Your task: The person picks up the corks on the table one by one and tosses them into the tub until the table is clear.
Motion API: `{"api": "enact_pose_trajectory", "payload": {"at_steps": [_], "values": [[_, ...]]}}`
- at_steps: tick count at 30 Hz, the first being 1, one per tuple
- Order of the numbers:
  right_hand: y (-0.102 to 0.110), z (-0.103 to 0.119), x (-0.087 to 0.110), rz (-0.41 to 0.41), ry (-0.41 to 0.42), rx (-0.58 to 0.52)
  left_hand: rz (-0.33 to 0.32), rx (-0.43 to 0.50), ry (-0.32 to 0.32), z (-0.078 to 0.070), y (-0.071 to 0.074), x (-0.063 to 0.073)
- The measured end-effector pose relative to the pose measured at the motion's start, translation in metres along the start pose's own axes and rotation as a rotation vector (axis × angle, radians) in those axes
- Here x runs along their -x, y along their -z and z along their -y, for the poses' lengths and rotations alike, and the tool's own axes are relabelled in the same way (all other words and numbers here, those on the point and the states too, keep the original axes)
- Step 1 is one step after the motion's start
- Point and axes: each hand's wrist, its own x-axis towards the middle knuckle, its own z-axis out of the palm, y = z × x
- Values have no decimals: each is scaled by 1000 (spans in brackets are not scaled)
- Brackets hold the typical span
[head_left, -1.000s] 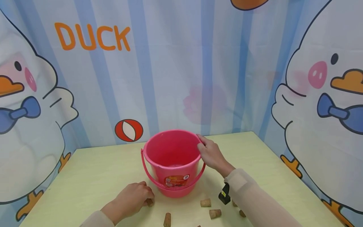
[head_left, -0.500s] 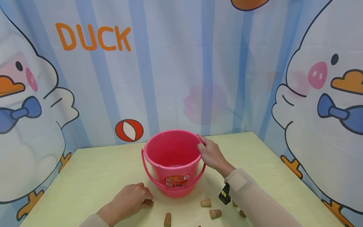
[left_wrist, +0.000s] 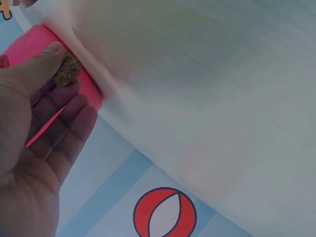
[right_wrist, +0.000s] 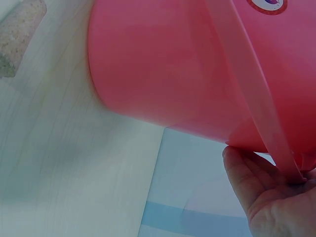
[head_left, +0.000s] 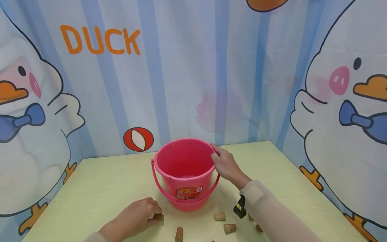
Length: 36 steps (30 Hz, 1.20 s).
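A pink bucket point(head_left: 187, 183) stands upright on the table, its handle hanging down across the front. My right hand point(head_left: 226, 164) grips the bucket's rim at the right side; the right wrist view shows the thumb against the outside, near the handle's joint. To the bucket's front left, my left hand point(head_left: 133, 216) pinches a cork point(head_left: 159, 217) low at the table. The cork's end point(left_wrist: 68, 70) shows between thumb and fingers in the left wrist view. Whether this cork touches the table I cannot tell.
More corks lie in front of the bucket: one cork point(head_left: 179, 234) near the left hand, a pair with one cork point(head_left: 219, 216) behind another cork point(head_left: 229, 228), and others partly behind the right sleeve point(head_left: 272, 208). A printed curtain point(head_left: 181, 84) encloses the pale table point(head_left: 109, 181).
My left hand has drawn back slightly toward the lower left, and more of the cork shows at its fingertips. The right hand and the bucket have stayed in place.
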Motion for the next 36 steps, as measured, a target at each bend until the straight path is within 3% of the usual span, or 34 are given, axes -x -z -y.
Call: {"api": "enact_pose_trajectory", "payload": {"at_steps": [22, 36], "values": [[1, -2, -1, 2, 18, -7, -41, 22, -11, -9, 11, 10], [1, 0, 0, 0, 13, -8, -104, 0, -84, -21, 23, 12]]}}
